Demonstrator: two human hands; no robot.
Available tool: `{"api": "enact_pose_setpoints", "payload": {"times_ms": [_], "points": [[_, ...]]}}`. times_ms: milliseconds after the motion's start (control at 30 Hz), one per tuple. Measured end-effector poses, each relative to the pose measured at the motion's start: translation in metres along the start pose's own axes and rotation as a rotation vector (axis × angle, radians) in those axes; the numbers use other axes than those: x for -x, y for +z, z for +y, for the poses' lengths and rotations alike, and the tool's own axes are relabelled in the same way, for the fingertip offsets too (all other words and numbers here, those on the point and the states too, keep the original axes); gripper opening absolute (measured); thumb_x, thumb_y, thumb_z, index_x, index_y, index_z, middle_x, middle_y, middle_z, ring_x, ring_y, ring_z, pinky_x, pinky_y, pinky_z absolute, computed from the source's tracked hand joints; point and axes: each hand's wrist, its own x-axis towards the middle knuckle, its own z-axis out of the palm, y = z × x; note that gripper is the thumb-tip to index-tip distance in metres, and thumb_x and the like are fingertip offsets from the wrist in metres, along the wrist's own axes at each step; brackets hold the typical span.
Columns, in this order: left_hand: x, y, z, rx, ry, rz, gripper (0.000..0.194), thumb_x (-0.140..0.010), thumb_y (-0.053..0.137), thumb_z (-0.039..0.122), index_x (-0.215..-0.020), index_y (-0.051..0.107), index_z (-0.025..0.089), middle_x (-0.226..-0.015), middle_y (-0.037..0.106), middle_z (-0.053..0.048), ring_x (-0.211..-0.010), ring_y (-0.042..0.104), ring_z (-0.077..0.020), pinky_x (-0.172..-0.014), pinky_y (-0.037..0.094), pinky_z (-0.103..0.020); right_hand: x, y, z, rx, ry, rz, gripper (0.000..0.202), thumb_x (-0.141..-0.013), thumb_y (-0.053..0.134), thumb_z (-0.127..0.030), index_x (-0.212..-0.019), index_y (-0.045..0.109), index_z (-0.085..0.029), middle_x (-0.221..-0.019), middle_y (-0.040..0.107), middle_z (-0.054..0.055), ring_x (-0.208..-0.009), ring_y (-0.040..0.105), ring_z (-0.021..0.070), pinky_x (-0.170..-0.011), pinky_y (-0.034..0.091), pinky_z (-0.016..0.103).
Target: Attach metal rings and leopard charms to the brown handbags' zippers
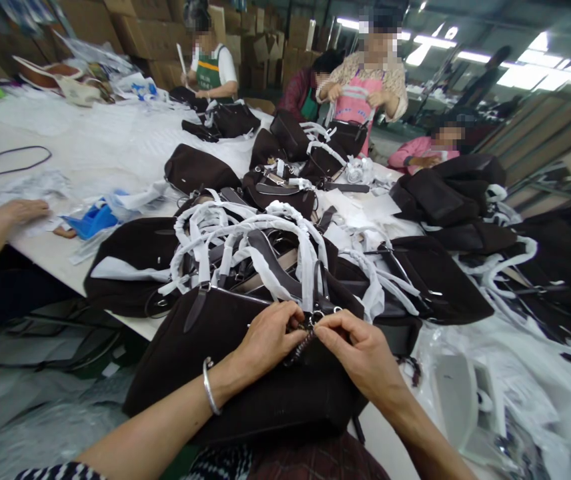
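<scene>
A dark brown handbag (pixel 185 373) leans across the front of the table before me, its white-wrapped handles (pixel 308 267) standing up. My left hand (pixel 273 337) pinches a small dark chain (pixel 305 347) near the bag's upper edge. Against it, the thumb and forefinger of my right hand (pixel 358 347) are closed on the chain's upper end, just under a metal ring (pixel 317 317). Fingertips hide part of the chain and whatever joins it to the ring. A silver zipper (pixel 240 295) runs along the top of the bag.
More dark bags (pixel 440 277) with wrapped handles crowd the table. At right lie clear plastic wrapping and a pale plastic holder (pixel 465 393). Another person's hand (pixel 20 213) rests at left, near a blue plastic piece (pixel 90 219). Several co-workers are beyond; cartons (pixel 148 40) stand behind.
</scene>
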Motion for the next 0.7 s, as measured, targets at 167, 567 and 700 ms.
{"api": "enact_pose_setpoints", "payload": {"times_ms": [167,567,700], "points": [[-0.001,-0.002,0.005,0.072,-0.044,-0.005,0.008,-0.076,0.067,0.023,-0.077,0.06,0.019,-0.079,0.061,0.0,-0.075,0.054,-0.0165,-0.068,0.039,-0.026,0.001,0.003,0.001,0.077,-0.066,0.032,0.011,-0.089,0.063,-0.021,-0.085,0.073,-0.023,-0.084,0.07,0.0,-0.077,0.064,0.0154,-0.069,0.047,0.026],[0.004,-0.017,-0.007,0.535,-0.279,-0.178,0.022,-0.079,0.061,0.03,-0.092,0.07,0.015,-0.078,0.066,-0.002,-0.071,0.056,-0.0148,-0.068,0.043,-0.025,0.0,0.011,-0.002,0.23,-0.257,0.033,0.015,-0.085,0.067,-0.012,-0.092,0.072,-0.025,-0.085,0.072,0.001,-0.08,0.066,0.0185,-0.078,0.051,0.033],[0.005,-0.02,-0.011,0.642,-0.305,-0.193,0.025,-0.079,0.062,0.033,-0.094,0.069,0.014,-0.078,0.065,-0.001,-0.068,0.055,-0.0135,-0.067,0.042,-0.025,0.002,0.012,-0.006,0.291,-0.29,0.012,0.014,-0.086,0.065,-0.012,-0.086,0.071,-0.024,-0.08,0.069,0.001,-0.078,0.064,0.0186,-0.075,0.051,0.033]]}}
